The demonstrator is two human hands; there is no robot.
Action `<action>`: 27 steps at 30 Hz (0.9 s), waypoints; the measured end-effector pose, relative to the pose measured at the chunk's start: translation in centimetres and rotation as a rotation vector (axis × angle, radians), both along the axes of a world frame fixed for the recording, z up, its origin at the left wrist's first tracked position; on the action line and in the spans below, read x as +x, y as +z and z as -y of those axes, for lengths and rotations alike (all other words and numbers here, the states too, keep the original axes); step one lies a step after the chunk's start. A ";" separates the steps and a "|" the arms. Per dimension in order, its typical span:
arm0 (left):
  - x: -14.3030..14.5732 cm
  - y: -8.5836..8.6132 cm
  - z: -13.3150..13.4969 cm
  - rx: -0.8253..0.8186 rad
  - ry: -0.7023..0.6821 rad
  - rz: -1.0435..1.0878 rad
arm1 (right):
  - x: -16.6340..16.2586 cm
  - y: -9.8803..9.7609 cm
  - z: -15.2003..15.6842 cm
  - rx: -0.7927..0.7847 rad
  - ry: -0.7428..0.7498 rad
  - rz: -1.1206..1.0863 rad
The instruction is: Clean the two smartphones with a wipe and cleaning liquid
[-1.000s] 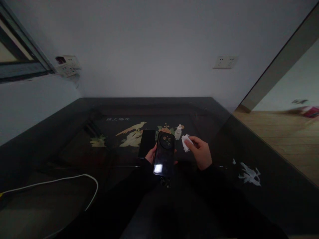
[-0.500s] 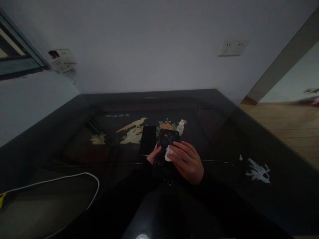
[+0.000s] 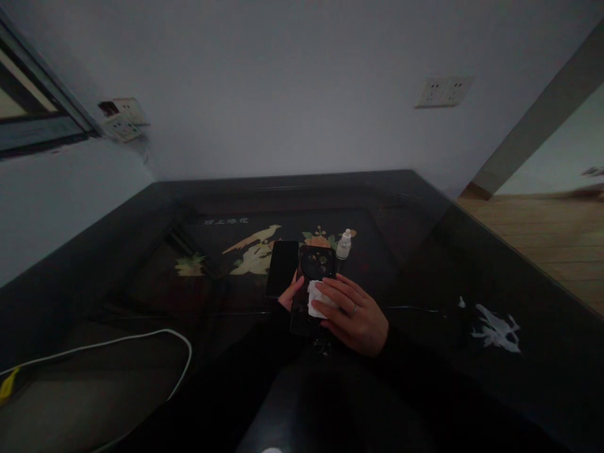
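as left fingers point(image 3: 291, 292) grip a phone point(image 3: 301, 306), right fingers point(image 3: 338, 296) hold tissue point(image 3: 315, 301) on it — tabletop lettering point(image 3: 226, 221), 上, 花

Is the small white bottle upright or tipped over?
Upright: the bottle stands on its base on the dark table, its narrower end on top.

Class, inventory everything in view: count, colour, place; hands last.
Glossy patterned table: one, black, centre.
Phone with round camera ring: one, black, centre.
Flat rectangular slab: one, black, left of phone.
Plastic bottle: one, white, right of phone.
Crumpled tissue: one, white, against phone.
Torn thin scraps: two, white, right.
Thin cable: one, white, lower left.
Tag: one, yellow, left edge.
Walls: several, grey, behind.
Socket plates: several, white, walls.
Window frame: one, grey, upper left.
Wooden floor: one, tan, right.
Left hand: one, black sleeve, holding phone.
Right hand: one, black sleeve, holding tissue.
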State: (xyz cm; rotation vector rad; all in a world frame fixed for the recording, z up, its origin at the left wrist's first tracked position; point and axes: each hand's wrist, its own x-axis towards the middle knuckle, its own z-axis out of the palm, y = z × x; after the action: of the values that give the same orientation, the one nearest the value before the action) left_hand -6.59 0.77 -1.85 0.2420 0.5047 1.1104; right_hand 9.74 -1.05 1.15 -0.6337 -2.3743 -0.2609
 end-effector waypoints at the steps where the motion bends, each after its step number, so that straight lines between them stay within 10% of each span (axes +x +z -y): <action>1: 0.1 -0.1 0.2 0.002 0.001 -0.008 | 0.0 0.2 -0.1 0.007 0.014 0.014; 11: 0.2 -0.8 0.2 -0.027 -0.107 -0.009 | 0.2 0.8 -1.2 -0.031 0.174 0.234; 27: 0.1 1.3 0.2 -0.013 -0.183 0.135 | -0.4 -1.2 1.3 -0.058 -0.002 0.134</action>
State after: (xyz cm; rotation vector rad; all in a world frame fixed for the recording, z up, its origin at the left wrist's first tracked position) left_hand -6.54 0.58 -0.57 0.1963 0.3622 0.9371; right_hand 9.30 -2.34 -0.03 -0.6639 -2.5173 -0.2427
